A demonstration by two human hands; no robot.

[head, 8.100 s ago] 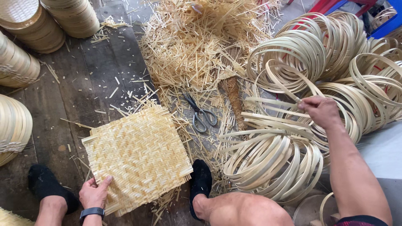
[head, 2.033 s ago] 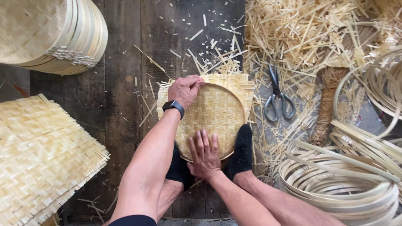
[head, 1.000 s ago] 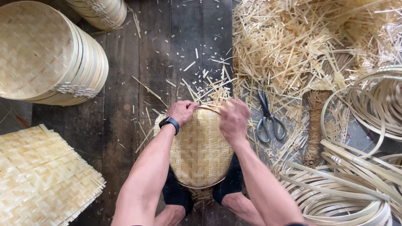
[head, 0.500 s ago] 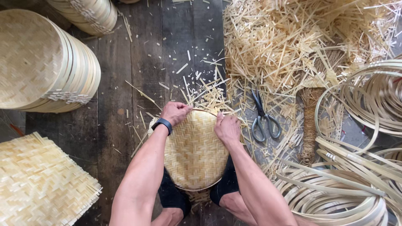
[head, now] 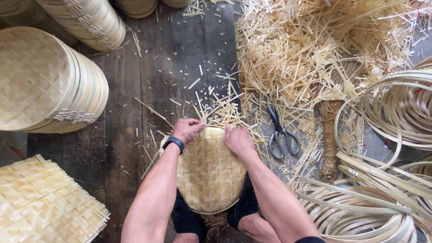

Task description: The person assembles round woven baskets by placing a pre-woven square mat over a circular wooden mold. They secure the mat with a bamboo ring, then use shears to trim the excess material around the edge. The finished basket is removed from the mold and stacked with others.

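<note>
A round woven bamboo lid point(head: 209, 173) in a thin hoop stands tilted between my feet in black socks. My left hand point(head: 187, 129), with a black wristband, grips its upper left rim. My right hand point(head: 238, 141) presses on the upper right rim, fingers bent over the edge. Loose strip ends point(head: 225, 112) stick out of the weave just beyond both hands.
Grey scissors point(head: 281, 135) lie right of the lid on bamboo offcuts point(head: 310, 54). Bamboo hoops point(head: 387, 180) pile at the right. Stacks of finished round lids point(head: 49, 81) lie at the upper left. Flat woven mats point(head: 42, 207) sit at the lower left. A hand broom point(head: 330, 135) lies near the scissors.
Both hands stay on the lid's top rim; the right hand has slid slightly along the edge. The view has shifted a little.
</note>
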